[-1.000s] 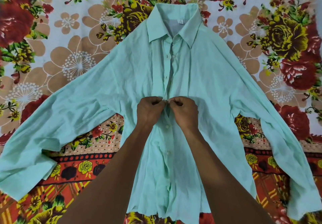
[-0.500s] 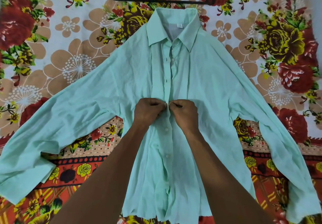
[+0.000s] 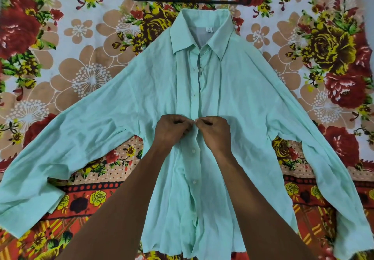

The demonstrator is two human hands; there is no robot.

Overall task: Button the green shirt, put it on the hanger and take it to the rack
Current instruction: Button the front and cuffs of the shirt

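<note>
Since half a second ago our two hands have barely shifted; they stay knuckle to knuckle at the middle of the placket, and the whole scene sits a touch lower in our view, with more of the hanger showing at twelve o'clock. Going from left to right, the floral bedsheet [image 3: 60, 43] fills the nine o'clock side, with big red and tan blooms, and the green shirt [image 3: 125, 118] lies flat on it, front up, its left-hand sleeve stretched out toward eight o'clock with the cuff near the frame edge. Our left hand [image 3: 170, 132] comes up from six o'clock, fingers curled and pinching the buttonhole edge of the shirt front just left of center. Right at center, between the two hands, a small white button [image 3: 194, 120] shows at our fingertips. Below it two more buttons are fastened down toward six o'clock, while above it the placket [image 3: 194, 81] is unfastened, gaping slightly up to the collar [image 3: 220, 37]. Our right hand [image 3: 215, 133] mirrors the left, fingers curled and pinching the button side of the shirt front. The black plastic hanger [image 3: 188, 1] lies on the sheet just beyond the collar, apart from the shirt. The other sleeve runs out toward four o'clock.
</note>
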